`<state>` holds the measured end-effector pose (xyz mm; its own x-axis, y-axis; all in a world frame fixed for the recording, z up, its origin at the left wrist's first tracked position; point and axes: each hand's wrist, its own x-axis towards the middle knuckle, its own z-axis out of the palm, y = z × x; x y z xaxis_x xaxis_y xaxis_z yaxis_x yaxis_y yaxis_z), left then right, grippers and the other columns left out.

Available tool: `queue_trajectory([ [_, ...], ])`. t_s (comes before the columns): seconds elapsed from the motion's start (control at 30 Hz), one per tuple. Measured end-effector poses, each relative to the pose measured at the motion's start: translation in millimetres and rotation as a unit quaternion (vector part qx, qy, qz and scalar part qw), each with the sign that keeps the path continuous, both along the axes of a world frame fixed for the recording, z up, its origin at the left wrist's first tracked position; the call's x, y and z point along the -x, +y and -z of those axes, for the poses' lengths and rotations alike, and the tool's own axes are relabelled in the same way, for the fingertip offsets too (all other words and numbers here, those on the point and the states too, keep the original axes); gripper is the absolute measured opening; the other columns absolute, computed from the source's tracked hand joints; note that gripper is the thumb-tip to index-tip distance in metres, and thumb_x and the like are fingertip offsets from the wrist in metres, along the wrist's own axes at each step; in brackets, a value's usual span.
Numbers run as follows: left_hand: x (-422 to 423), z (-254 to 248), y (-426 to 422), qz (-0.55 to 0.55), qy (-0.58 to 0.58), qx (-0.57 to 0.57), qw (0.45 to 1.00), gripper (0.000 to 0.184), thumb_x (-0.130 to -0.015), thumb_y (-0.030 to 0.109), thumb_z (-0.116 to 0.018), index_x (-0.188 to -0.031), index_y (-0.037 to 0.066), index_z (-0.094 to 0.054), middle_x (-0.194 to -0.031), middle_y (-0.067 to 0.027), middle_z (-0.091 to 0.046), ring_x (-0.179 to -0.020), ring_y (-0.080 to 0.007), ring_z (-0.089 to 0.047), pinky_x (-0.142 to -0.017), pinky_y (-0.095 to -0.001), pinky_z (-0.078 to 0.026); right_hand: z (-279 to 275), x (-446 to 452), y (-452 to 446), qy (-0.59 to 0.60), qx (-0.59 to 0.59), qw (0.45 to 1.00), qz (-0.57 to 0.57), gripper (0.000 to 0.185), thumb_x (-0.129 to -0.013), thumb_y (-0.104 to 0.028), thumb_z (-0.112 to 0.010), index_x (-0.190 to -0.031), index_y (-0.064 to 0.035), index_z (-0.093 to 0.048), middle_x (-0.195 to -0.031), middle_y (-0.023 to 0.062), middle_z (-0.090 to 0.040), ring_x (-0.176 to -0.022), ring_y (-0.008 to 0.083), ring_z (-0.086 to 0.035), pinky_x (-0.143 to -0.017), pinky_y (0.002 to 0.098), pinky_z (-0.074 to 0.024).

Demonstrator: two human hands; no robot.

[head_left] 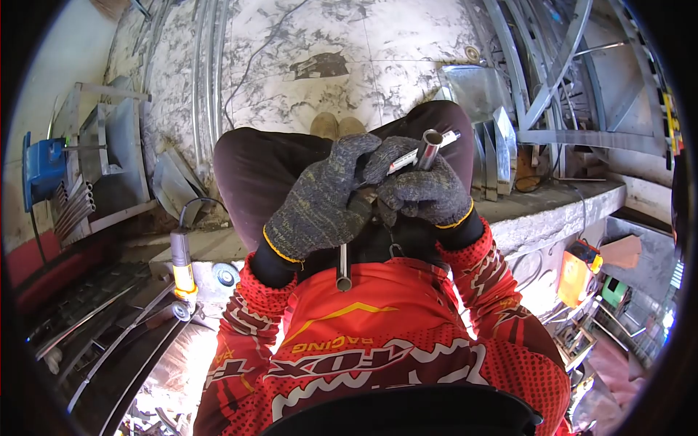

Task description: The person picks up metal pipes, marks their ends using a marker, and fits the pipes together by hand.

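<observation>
Grey knit gloves with yellow cuffs cover both hands, which meet over my lap. My left hand (320, 200) is closed, and a short metal tube (344, 269) sticks out below it towards the red shirt. My right hand (425, 190) is curled around another shiny metal tube (430, 149), whose open end points up. A white marker (425, 152) with a red tip end lies across the fingers of my right hand, beside that tube. What the fingertips touch between the two hands is partly hidden.
An angle grinder (182, 269) rests on the concrete ledge (538, 218) at left. Long metal profiles (207, 80) lie on the floor. Metal frames (582, 138) stand at right, near an orange box (575, 280). A blue machine (45, 163) and stacked tubes (75, 207) are far left.
</observation>
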<state>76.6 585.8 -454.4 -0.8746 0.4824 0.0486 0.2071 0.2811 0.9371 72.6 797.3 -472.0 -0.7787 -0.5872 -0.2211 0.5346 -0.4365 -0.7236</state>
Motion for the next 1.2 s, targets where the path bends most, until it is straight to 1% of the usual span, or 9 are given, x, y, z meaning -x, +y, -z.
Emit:
queue_trajectory([
  [0.23, -2.9, 0.4, 0.8, 0.033, 0.101, 0.033, 0.994, 0.073, -0.075, -0.001, -0.066, -0.144, 0.004, -0.042, -0.138, -0.0224, -0.046, -0.126, -0.0400, -0.052, -0.102, -0.0411, -0.046, 9.1, -5.6, -5.7, -0.014, -0.056, 0.998, 0.018, 0.028, -0.086, -0.018, -0.077, -0.109, -0.0034, -0.068, -0.076, 0.0059, -0.068, -0.056, 0.0115, -0.061, -0.049, 0.0237, -0.0431],
  [0.33, -11.1, 3.0, 3.8, -0.057, 0.010, -0.096, 0.994, 0.055, -0.087, 0.008, -0.065, -0.139, 0.004, -0.046, -0.129, -0.0220, -0.060, -0.104, -0.0418, -0.066, -0.086, -0.0429, -0.056, 6.5, -2.9, -14.0, -0.055, -0.083, 0.995, 0.017, 0.025, -0.088, -0.018, -0.077, -0.107, -0.0038, -0.070, -0.080, 0.0050, -0.070, -0.061, 0.0107, -0.062, -0.053, 0.0249, -0.0469],
  [0.43, -11.2, 4.3, -6.5, -0.041, 0.007, -0.066, 0.997, 0.058, -0.080, -0.001, -0.067, -0.136, 0.001, -0.050, -0.135, -0.0217, -0.053, -0.124, -0.0373, -0.056, -0.104, -0.0410, -0.045, -5.9, -3.8, -29.9, -0.006, -0.068, 0.996, 0.049, 0.020, -0.091, -0.018, -0.075, -0.105, -0.0037, -0.071, -0.084, 0.0027, -0.070, -0.066, 0.0081, -0.062, -0.056, 0.0237, -0.0481],
  [0.8, -21.9, 16.3, -18.0, -0.160, 0.093, -0.064, 0.981, 0.035, -0.089, 0.002, -0.061, -0.124, 0.003, -0.058, -0.116, -0.0193, -0.065, -0.106, -0.0377, -0.065, -0.091, -0.0415, -0.052, 1.9, -8.1, -53.6, 0.096, -0.204, 0.973, 0.045, 0.010, -0.094, -0.014, -0.070, -0.097, -0.0043, -0.071, -0.083, 0.0022, -0.067, -0.077, 0.0075, -0.063, -0.063, 0.0246, -0.0477],
  [0.83, -21.8, 16.6, -19.8, -0.166, 0.107, -0.061, 0.978, 0.033, -0.089, 0.003, -0.061, -0.122, 0.004, -0.060, -0.108, -0.0186, -0.066, -0.096, -0.0381, -0.068, -0.081, -0.0411, -0.056, 5.4, -8.9, -46.8, 0.252, -0.324, 0.911, 0.044, 0.009, -0.091, -0.011, -0.071, -0.098, -0.0048, -0.070, -0.084, 0.0045, -0.068, -0.077, 0.0114, -0.065, -0.064, 0.0271, -0.0488],
  [0.93, -23.7, 3.1, -21.8, -0.139, 0.061, -0.117, 0.981, 0.020, -0.091, 0.005, -0.064, -0.111, 0.001, -0.063, -0.100, -0.0180, -0.066, -0.087, -0.0336, -0.068, -0.077, -0.0390, -0.056, 14.0, -8.2, -17.6, 0.569, -0.596, 0.565, 0.048, 0.030, -0.079, -0.001, -0.072, -0.108, -0.0051, -0.069, -0.096, 0.0114, -0.070, -0.084, 0.0244, -0.069, -0.071, 0.0354, -0.0526],
  [0.97, -22.3, 5.9, -23.9, -0.122, 0.170, -0.042, 0.977, 0.026, -0.091, 0.010, -0.065, -0.115, 0.003, -0.062, -0.099, -0.0170, -0.066, -0.086, -0.0342, -0.068, -0.074, -0.0388, -0.056, 14.8, -5.6, -15.2, 0.559, -0.573, 0.596, 0.058, 0.039, -0.075, 0.001, -0.072, -0.113, -0.0055, -0.068, -0.102, 0.0125, -0.070, -0.089, 0.0272, -0.069, -0.076, 0.0377, -0.0529],
  [1.07, -32.9, 16.5, -22.5, -0.159, 0.086, -0.066, 0.981, 0.028, -0.095, 0.017, -0.062, -0.120, 0.006, -0.061, -0.100, -0.0158, -0.067, -0.089, -0.0355, -0.067, -0.076, -0.0408, -0.055, 19.4, 2.0, -19.7, 0.578, -0.507, 0.634, 0.085, 0.057, -0.067, 0.005, -0.072, -0.122, -0.0067, -0.066, -0.110, 0.0139, -0.070, -0.096, 0.0315, -0.069, -0.083, 0.0416, -0.0529],
  [1.2, -49.3, 19.9, -39.8, -0.185, 0.053, -0.096, 0.977, 0.028, -0.096, 0.020, -0.061, -0.120, 0.005, -0.060, -0.099, -0.0158, -0.067, -0.091, -0.0372, -0.067, -0.078, -0.0413, -0.055, 8.8, 8.1, -41.6, 0.659, -0.525, 0.539, 0.019, 0.052, -0.070, -0.003, -0.071, -0.121, -0.0095, -0.069, -0.105, 0.0146, -0.071, -0.096, 0.0364, -0.066, -0.094, 0.0480, -0.0480],
])
